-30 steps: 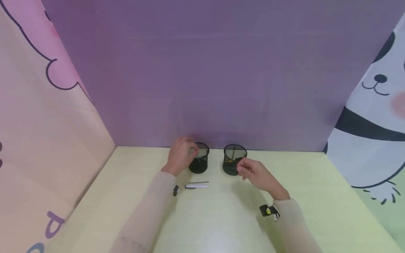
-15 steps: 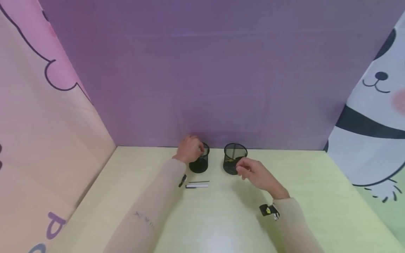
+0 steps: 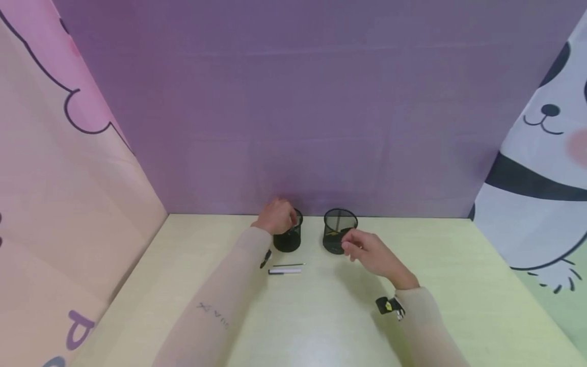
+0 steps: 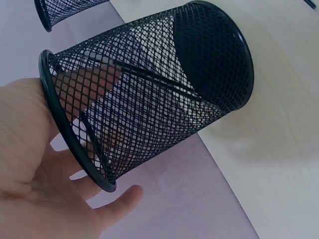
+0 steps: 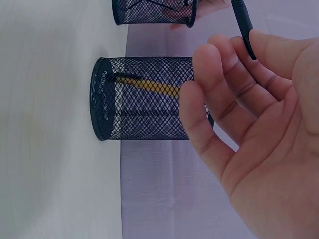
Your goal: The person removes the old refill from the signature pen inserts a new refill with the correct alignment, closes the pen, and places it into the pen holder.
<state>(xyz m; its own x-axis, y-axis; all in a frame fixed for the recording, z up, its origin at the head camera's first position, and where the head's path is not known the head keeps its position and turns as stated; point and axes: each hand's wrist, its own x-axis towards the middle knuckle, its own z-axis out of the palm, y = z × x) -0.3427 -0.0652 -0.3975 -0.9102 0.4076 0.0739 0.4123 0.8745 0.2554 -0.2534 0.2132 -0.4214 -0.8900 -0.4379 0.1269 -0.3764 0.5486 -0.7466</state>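
My left hand (image 3: pixel 277 216) reaches into the mouth of the left black mesh pen cup (image 3: pixel 288 242). Through the mesh in the left wrist view, the thumb (image 4: pixel 94 82) lies inside, beside the upper end of a slim dark pen (image 4: pixel 159 79) that slants to the bottom. I cannot tell whether the fingers grip that pen. My right hand (image 3: pixel 373 252) pinches a black pen (image 5: pixel 242 25) between thumb and fingers, in front of the right mesh pen cup (image 3: pixel 334 243). A yellow and black pencil-like stick (image 5: pixel 149 85) leans in this right cup.
On the pale table (image 3: pixel 312 316), before the left cup, lie a white pen with a black cap (image 3: pixel 284 271) and a thin dark stick (image 3: pixel 289 264). A purple backdrop (image 3: pixel 312 127) rises right behind the cups. Printed cloth panels (image 3: pixel 541 219) flank the table.
My left hand has moved right and over the left cup's mouth, its fingers now inside, and has stayed there since half a second ago. The right hand has kept its place.
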